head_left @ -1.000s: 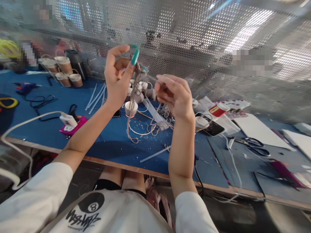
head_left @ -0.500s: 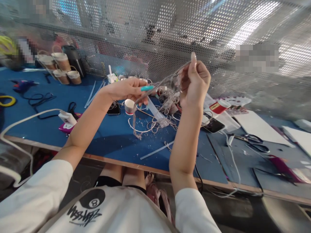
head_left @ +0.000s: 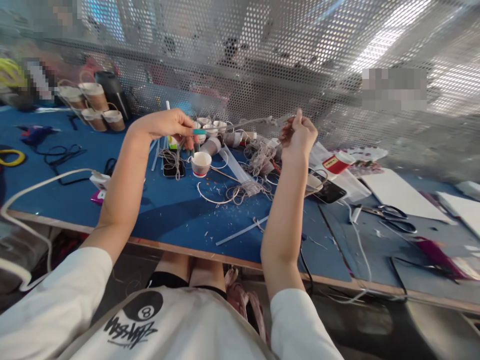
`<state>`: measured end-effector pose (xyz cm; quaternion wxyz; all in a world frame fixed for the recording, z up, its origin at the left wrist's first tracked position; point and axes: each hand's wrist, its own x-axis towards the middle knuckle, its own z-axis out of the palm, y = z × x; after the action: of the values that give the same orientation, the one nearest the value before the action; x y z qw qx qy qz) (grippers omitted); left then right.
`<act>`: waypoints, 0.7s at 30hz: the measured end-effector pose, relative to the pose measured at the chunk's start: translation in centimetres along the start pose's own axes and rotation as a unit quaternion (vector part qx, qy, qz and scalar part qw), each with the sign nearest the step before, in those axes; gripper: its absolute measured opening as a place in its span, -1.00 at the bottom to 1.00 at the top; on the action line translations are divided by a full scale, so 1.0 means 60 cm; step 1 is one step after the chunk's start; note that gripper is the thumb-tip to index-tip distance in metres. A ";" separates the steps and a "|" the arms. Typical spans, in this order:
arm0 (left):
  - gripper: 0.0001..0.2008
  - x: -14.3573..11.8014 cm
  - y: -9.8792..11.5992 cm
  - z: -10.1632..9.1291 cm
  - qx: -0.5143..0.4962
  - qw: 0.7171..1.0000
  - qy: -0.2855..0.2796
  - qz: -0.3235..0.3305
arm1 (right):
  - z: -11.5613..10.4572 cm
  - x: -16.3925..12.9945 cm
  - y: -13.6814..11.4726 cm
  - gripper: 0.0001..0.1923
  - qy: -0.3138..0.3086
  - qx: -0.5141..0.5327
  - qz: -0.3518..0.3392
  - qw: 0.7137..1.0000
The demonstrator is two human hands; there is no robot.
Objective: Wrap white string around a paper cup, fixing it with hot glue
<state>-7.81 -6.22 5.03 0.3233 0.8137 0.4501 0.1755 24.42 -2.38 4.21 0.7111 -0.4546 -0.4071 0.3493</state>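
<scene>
— So, where does the twine [head_left: 245,121] sit?
— Stretched taut between both raised hands, above the blue table [head_left: 176,210]; the left hand [head_left: 168,127] pinches one end between thumb and fingertips, the right hand [head_left: 300,135] is closed in a fist on the other end.

— And below it, from the left?
— Brown paper cups [head_left: 93,102] stand far left by the mesh; a white charger [head_left: 100,181] lies beside the left forearm; a phone [head_left: 173,169] lies under the left hand, a small white cup [head_left: 201,164] just beside it; loose twine scraps [head_left: 247,187] lie between the arms; a red-banded cup [head_left: 337,162] and scissors [head_left: 393,220] lie right of the right hand.
</scene>
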 end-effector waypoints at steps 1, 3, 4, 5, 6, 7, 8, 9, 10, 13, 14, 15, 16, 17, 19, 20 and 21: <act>-0.51 -0.002 0.000 -0.002 0.009 1.000 0.009 -0.020 | -0.001 0.000 -0.001 -0.59 -0.010 0.008 -0.003 1.000; -0.51 -0.006 0.000 -0.003 0.014 0.999 0.022 -0.048 | -0.004 0.003 -0.002 -0.58 -0.030 0.024 -0.013 0.999; -0.51 -0.008 0.001 -0.003 0.005 0.998 0.029 -0.053 | -0.006 0.004 -0.002 -0.57 -0.042 0.031 -0.021 0.998; -0.52 -0.009 0.001 -0.004 -0.012 0.998 0.037 -0.050 | -0.010 0.006 -0.003 -0.56 -0.053 0.037 -0.028 0.998; -0.52 -0.011 0.000 -0.005 -0.035 0.997 0.047 -0.041 | -0.015 0.009 -0.003 -0.56 -0.061 0.042 -0.035 0.997; -0.52 -0.014 -0.002 -0.007 -0.060 0.996 0.059 -0.031 | -0.020 0.011 -0.004 -0.58 -0.070 0.047 -0.041 0.996; -0.51 -0.016 -0.005 -0.009 -0.083 0.994 0.070 -0.022 | -0.025 0.014 -0.004 -0.59 -0.071 0.051 -0.045 0.995; -0.51 -0.019 -0.008 -0.012 -0.101 0.992 0.080 -0.015 | -0.030 0.018 -0.005 -0.60 -0.068 0.055 -0.047 0.995; -0.50 -0.022 -0.011 -0.015 -0.112 0.989 0.090 -0.009 | -0.035 0.021 -0.005 -0.60 -0.062 0.058 -0.045 0.995; -0.51 -0.025 -0.023 -0.021 -0.138 0.984 0.112 -0.004 | -0.043 0.033 -0.004 -0.55 -0.047 0.062 -0.034 0.996; -0.52 -0.025 -0.027 -0.023 -0.151 0.981 0.122 -0.002 | -0.043 0.036 -0.003 -0.54 -0.049 0.063 -0.034 0.996; -0.54 -0.023 -0.031 -0.023 -0.165 0.977 0.132 -0.003 | -0.043 0.038 -0.003 -0.54 -0.055 0.064 -0.034 0.996; -0.56 -0.021 -0.034 -0.024 -0.178 0.973 0.146 -0.004 | -0.042 0.039 -0.003 -0.53 -0.058 0.066 -0.034 0.996; -0.58 -0.019 -0.037 -0.024 -0.188 0.968 0.165 -0.004 | -0.040 0.038 -0.004 -0.52 -0.058 0.068 -0.033 0.995; -0.64 -0.015 -0.040 -0.023 -0.201 0.958 0.203 -0.008 | -0.037 0.034 -0.006 -0.53 -0.051 0.075 -0.027 0.996; -0.68 -0.014 -0.041 -0.023 -0.205 0.953 0.223 -0.015 | -0.035 0.032 -0.007 -0.54 -0.039 0.081 -0.024 0.996; -0.73 -0.012 -0.041 -0.023 -0.208 0.947 0.244 -0.024 | -0.035 0.031 -0.008 -0.56 -0.029 0.087 -0.022 0.996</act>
<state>-10.54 -5.39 4.35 0.3697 0.6500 0.4881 0.4500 27.12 -1.69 4.59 0.7435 -0.3713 -0.4055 0.3806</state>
